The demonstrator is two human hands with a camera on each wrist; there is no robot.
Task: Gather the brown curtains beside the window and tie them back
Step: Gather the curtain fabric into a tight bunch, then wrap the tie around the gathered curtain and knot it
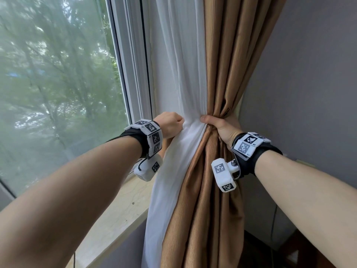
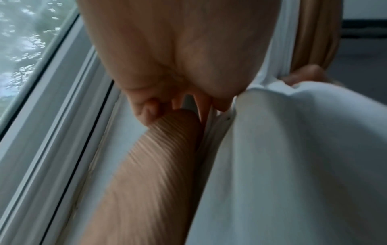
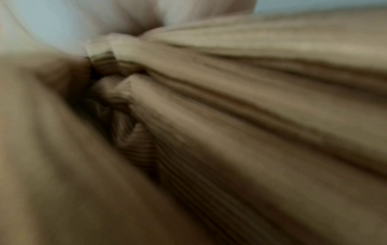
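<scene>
Beside the white-framed window (image 1: 133, 60), the ribbed brown fabric curtains (image 1: 222, 74) hung bunched with a sheer white curtain (image 1: 179, 74); right hand (image 1: 222, 126) gripped the bundle's waist, left hand (image 1: 170, 124) pinched a ribbed brown strip (image 2: 150, 165) (blurred).

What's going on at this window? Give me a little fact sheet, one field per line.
Setting: window with a wooden sill
Fabrics: brown curtain beside a white sheer curtain, bunched together at the middle
Right hand: grips the gathered bundle, thumb across the front
Left hand: curled round a brown fabric band on the window side of the sheer
Tie: not yet fastened around the bundle
</scene>
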